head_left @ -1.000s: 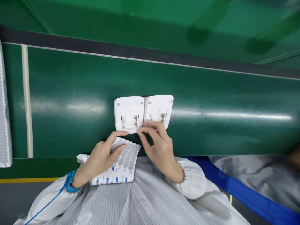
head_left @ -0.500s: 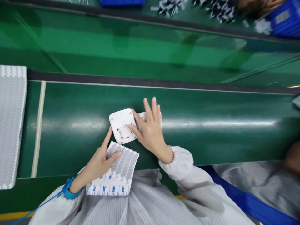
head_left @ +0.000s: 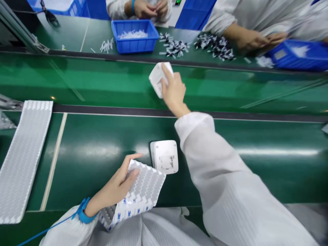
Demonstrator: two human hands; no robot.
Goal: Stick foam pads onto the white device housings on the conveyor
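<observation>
My right hand is stretched out over the green belt, its fingers closed on a white square device. On the near green surface lies a stack of white square devices, the top one showing an open battery recess. My left hand pinches a sheet of grey adhesive pads between thumb and fingers, its index finger extended. The sheet has a white backing with blue 3M print, is folded under at its lower end, and its right corner is beside the stack.
Long sheets of grey pads lie at the left. Beyond the belt stand a blue bin of white pieces and another blue bin, with black-and-white piles between them. Hands of two people work there.
My right hand has moved from the near surface out over the belt, now carrying a white device. The view has tilted up. My left hand still holds the pad sheet.
</observation>
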